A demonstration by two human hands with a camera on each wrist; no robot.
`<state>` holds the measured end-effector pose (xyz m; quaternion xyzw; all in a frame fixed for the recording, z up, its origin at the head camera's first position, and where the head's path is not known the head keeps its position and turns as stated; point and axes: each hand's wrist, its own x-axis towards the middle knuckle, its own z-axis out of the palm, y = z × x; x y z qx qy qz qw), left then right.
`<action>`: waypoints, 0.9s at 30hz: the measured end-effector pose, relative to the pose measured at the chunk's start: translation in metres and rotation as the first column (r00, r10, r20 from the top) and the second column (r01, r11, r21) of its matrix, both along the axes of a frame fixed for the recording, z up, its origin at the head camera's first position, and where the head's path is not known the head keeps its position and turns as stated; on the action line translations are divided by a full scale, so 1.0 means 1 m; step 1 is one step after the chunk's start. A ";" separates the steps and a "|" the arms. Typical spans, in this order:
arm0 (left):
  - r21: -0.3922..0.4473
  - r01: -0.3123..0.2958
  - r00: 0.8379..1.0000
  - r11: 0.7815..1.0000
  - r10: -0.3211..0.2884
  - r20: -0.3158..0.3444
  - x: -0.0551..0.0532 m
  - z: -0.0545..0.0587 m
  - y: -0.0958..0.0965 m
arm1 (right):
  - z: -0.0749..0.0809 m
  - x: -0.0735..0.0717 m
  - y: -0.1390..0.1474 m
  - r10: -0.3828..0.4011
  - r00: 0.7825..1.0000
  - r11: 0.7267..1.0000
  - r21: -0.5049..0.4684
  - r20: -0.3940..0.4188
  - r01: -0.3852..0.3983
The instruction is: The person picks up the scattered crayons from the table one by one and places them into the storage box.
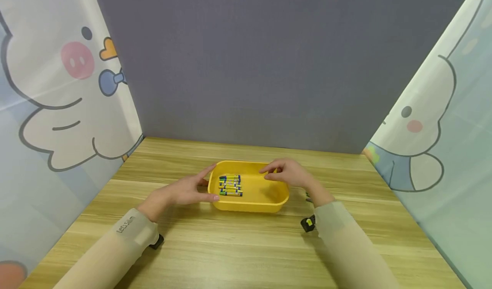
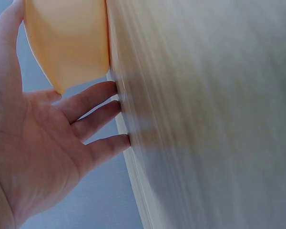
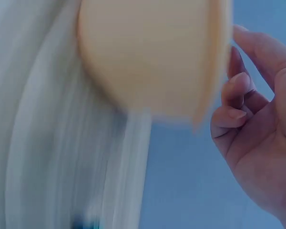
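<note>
A yellow plastic tray (image 1: pixel 246 206) stands on the wooden table. Inside its left half lie several yellow-and-blue crayons (image 1: pixel 230 185), side by side, some with green ends. At the left end of the tray is my left hand (image 1: pixel 190 189), thumb and fingers spread around the rim. In the left wrist view, that hand's lower fingertips (image 2: pixel 109 89) reach down to the tabletop beside the tray wall. My right hand (image 1: pixel 288 172) hovers over the tray's right half, its fingers loosely bent. Nothing shows between the right fingers in the right wrist view.
Under my right forearm, a small dark green item (image 1: pixel 308 196) lies partly hidden to the right of the tray. A dark grey panel (image 1: pixel 250 66) rises behind the table (image 1: pixel 215 246), with cartoon-printed cloths on both sides.
</note>
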<state>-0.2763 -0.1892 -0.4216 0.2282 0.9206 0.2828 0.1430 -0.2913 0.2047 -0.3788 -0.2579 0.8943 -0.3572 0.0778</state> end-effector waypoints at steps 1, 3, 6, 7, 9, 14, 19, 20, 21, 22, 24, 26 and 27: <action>-0.001 0.001 1.000 1.000 -0.001 0.000 0.000 0.000 0.000 | 0.002 0.001 0.013 -0.019 1.000 1.000 0.004 -0.003 0.019; -0.001 0.005 1.000 1.000 -0.005 -0.001 0.000 -0.001 0.001 | 0.001 0.003 0.041 -0.053 0.999 0.999 0.008 0.005 0.053; -0.001 0.006 1.000 1.000 -0.006 0.000 -0.001 -0.001 0.001 | -0.005 0.007 0.081 -0.076 0.997 0.997 0.029 0.028 0.076; 0.000 0.008 1.000 1.000 -0.008 0.000 -0.001 -0.001 0.001 | -0.007 0.008 0.094 -0.082 0.996 0.996 0.042 0.043 0.081; 0.000 0.007 1.000 1.000 -0.007 0.003 -0.001 -0.001 0.001 | -0.012 0.012 0.116 -0.088 0.993 0.994 0.074 0.078 0.082; 0.002 0.003 1.000 1.000 -0.003 0.003 -0.001 -0.001 0.000 | -0.024 0.022 0.153 -0.105 0.990 0.982 0.167 0.089 0.089; -0.002 0.004 1.000 1.000 -0.004 0.000 0.000 0.000 0.001 | -0.031 0.026 0.171 -0.105 0.993 0.971 0.220 0.044 0.093; -0.001 0.003 1.000 1.000 -0.003 0.004 0.001 0.000 0.002 | -0.032 0.026 0.174 -0.114 0.992 0.971 0.218 0.050 0.100; -0.002 0.001 1.000 1.000 -0.001 0.007 0.001 0.001 0.002 | -0.033 0.027 0.176 -0.116 0.992 0.971 0.215 0.053 0.102; -0.002 0.000 1.000 1.000 0.000 0.010 0.002 0.001 0.002 | -0.033 0.027 0.179 -0.113 0.992 0.973 0.210 0.055 0.099; -0.002 0.002 1.000 1.000 -0.002 0.010 0.002 0.002 0.002 | -0.033 0.027 0.183 -0.130 0.989 0.973 0.201 0.065 0.115; -0.003 -0.005 1.000 1.000 0.005 0.012 0.002 0.002 0.002 | -0.033 0.028 0.186 -0.148 0.986 0.972 0.193 0.074 0.131; -0.005 -0.005 1.000 1.000 0.005 0.009 0.002 0.002 0.003 | -0.033 0.028 0.188 -0.154 0.985 0.972 0.190 0.076 0.137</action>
